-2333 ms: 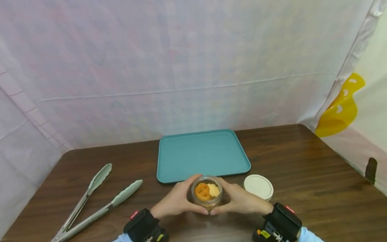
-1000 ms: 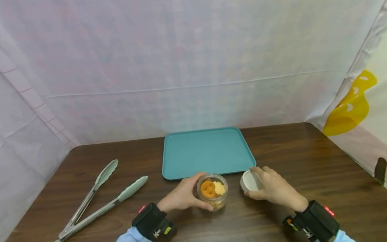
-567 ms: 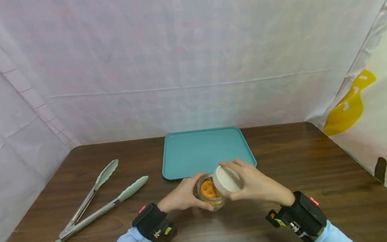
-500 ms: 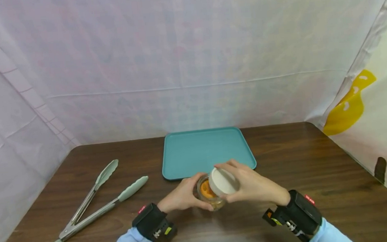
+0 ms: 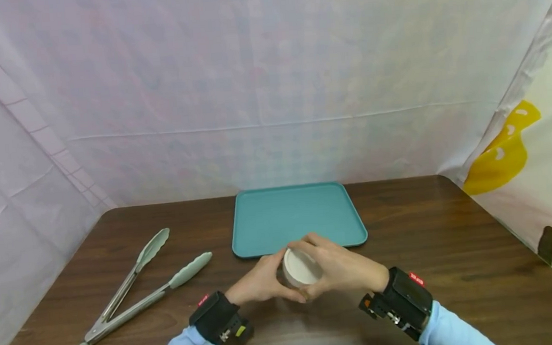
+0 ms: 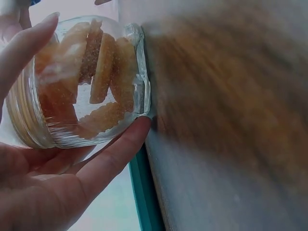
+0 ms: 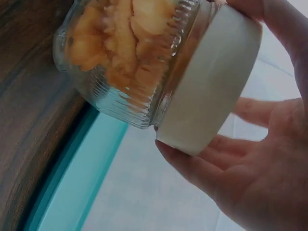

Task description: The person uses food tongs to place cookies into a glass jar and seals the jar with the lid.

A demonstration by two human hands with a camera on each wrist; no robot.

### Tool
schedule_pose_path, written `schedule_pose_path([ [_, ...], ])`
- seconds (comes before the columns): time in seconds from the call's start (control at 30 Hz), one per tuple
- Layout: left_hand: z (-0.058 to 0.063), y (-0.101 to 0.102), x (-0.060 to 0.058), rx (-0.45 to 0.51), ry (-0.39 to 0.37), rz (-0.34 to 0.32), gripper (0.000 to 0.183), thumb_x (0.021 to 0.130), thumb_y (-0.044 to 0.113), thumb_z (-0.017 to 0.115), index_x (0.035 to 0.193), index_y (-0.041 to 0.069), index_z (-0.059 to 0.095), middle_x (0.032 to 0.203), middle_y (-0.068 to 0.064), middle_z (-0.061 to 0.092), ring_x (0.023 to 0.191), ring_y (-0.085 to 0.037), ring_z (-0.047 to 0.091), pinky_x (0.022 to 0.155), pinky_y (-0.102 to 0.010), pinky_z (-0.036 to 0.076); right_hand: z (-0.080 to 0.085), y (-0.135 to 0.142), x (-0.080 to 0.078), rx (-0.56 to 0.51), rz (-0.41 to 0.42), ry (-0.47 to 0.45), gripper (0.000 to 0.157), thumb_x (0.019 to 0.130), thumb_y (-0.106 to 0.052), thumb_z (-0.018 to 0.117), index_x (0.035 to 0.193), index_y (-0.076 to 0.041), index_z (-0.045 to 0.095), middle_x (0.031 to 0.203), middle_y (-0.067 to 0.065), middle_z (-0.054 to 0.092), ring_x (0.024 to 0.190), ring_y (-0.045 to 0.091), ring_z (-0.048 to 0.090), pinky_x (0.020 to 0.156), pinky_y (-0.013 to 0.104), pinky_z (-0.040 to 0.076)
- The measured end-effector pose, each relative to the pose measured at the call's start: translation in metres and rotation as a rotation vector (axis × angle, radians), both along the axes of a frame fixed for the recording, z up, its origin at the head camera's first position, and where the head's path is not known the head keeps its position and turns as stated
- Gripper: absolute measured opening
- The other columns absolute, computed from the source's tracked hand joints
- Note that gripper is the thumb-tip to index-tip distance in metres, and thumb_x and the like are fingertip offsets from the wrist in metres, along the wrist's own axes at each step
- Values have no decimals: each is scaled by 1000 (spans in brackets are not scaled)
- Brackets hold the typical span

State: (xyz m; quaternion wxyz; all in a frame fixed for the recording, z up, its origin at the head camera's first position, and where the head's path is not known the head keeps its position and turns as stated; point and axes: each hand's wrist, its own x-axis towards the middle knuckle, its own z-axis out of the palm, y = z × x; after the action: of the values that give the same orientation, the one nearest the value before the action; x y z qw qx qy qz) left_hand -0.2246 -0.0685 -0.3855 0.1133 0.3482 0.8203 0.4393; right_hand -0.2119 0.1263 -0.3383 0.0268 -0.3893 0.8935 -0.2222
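Observation:
A clear ribbed glass jar of biscuits stands on the table, gripped round its side by my left hand. Through the glass in the right wrist view, orange and pale yellow biscuits show. My right hand holds a white round lid by its rim, thumb on one side and fingers on the other. The lid sits over the jar's mouth, and in the head view it hides the biscuits. The fingertips of both hands come close together at the near side of the jar.
Behind the hands lies a teal tray at the far edge of the brown table. Metal tongs with pale green tips lie spread apart on the left. A pale patterned cloth hangs behind the table.
My right hand let go of the jar, picked the lid up from the table on the right and brought it left onto the jar's mouth. My left hand has kept hold of the jar.

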Motion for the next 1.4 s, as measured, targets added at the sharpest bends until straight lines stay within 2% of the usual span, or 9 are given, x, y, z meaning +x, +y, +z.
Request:
schedule_pose_path([
  [0.2, 0, 1, 0, -16, 20, 31, 93, 62, 30, 81, 137, 6, 30, 124, -7, 50, 108, -20, 50, 87, -30, 40, 0, -2, -3, 24, -12, -68, 72, 65, -34, 76, 127, -17, 45, 109, 0, 46, 89, 16, 53, 66, 24, 45],
  [0.33, -1, 1, 0, -36, 38, 49, 91, 62, 32, 81, 135, 6, 33, 119, -6, 53, 104, -19, 52, 83, -29, 42, -3, -4, -3, 2, -37, -35, 73, 62, -36, 77, 125, -15, 47, 106, 0, 49, 85, 17, 55, 63, 22, 45],
  [0.57, -2, 1, 1, -46, 61, 71, 87, 60, 31, 82, 130, 3, 38, 115, -9, 56, 100, -21, 54, 82, -29, 43, -9, -11, 3, 12, -81, 209, 67, 64, -41, 72, 117, -4, 53, 91, 7, 55, 70, 17, 57, 55, 20, 44],
  [0.77, -1, 1, 1, -45, 45, 81, 81, 62, 28, 82, 127, 2, 41, 116, -11, 55, 101, -23, 54, 82, -30, 44, -16, -24, 13, 58, -278, 471, 66, 61, -50, 70, 104, 0, 57, 77, 11, 56, 55, 17, 56, 44, 24, 44],
  [0.93, -2, 1, 1, -30, 45, 77, 81, 62, 28, 82, 127, 1, 42, 115, -11, 56, 100, -22, 55, 81, -29, 44, -22, -33, 20, 81, -425, 575, 72, 63, -56, 67, 102, 4, 60, 76, 17, 58, 45, 19, 54, 38, 27, 43],
  [1.13, -3, 0, 1, -31, 31, 72, 80, 62, 27, 82, 127, 2, 42, 115, -11, 56, 100, -22, 55, 82, -28, 44, -27, -38, 23, 76, -512, 596, 74, 62, -59, 67, 101, 4, 61, 74, 18, 57, 41, 19, 51, 36, 28, 41],
  [1.23, -3, 1, 1, -46, 35, 74, 82, 61, 28, 82, 128, 2, 41, 117, -11, 55, 102, -23, 55, 83, -29, 43, -28, -37, 23, 68, -509, 552, 75, 65, -59, 65, 104, 4, 59, 76, 18, 56, 43, 20, 52, 37, 28, 42],
  [1.3, -2, 1, 1, -53, 31, 69, 82, 62, 28, 82, 128, 2, 40, 118, -11, 54, 103, -23, 54, 83, -30, 43, -25, -33, 23, 66, -475, 458, 77, 67, -59, 64, 108, 5, 57, 82, 20, 57, 47, 22, 54, 39, 29, 44],
  [1.4, -1, 1, 1, -56, 30, 57, 81, 64, 28, 81, 129, 2, 40, 118, -11, 54, 103, -23, 54, 84, -30, 43, -14, -21, 21, 61, -362, 200, 81, 68, -57, 66, 118, 4, 49, 92, 20, 54, 60, 23, 57, 47, 29, 46],
])
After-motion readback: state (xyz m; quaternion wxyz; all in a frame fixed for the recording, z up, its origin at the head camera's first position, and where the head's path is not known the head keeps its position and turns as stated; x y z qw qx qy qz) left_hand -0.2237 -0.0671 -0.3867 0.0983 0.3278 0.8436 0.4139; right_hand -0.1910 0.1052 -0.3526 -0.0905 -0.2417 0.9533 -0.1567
